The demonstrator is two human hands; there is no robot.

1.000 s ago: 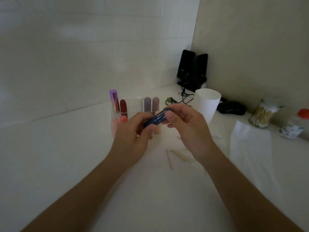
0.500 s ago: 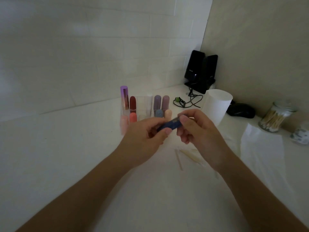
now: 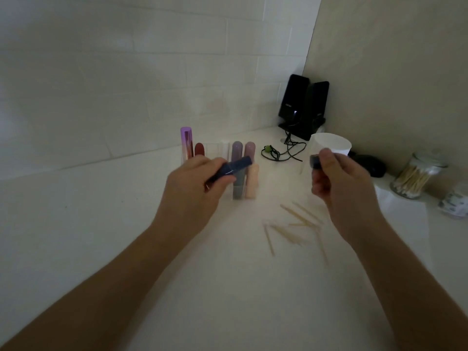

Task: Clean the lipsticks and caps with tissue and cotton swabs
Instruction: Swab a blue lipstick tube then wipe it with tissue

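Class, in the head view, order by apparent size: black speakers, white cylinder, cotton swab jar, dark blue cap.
1. black speakers.
2. cotton swab jar and white cylinder, about alike; the right hand hides part of the cylinder.
3. dark blue cap, smallest though nearest the camera.

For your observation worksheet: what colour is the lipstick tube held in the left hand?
The lipstick tube is dark blue; head view.

No words could be read. A tiny pale logo sat on the black speaker far off on the right, too small to make out. The label on the little jar at the right edge was blurry.
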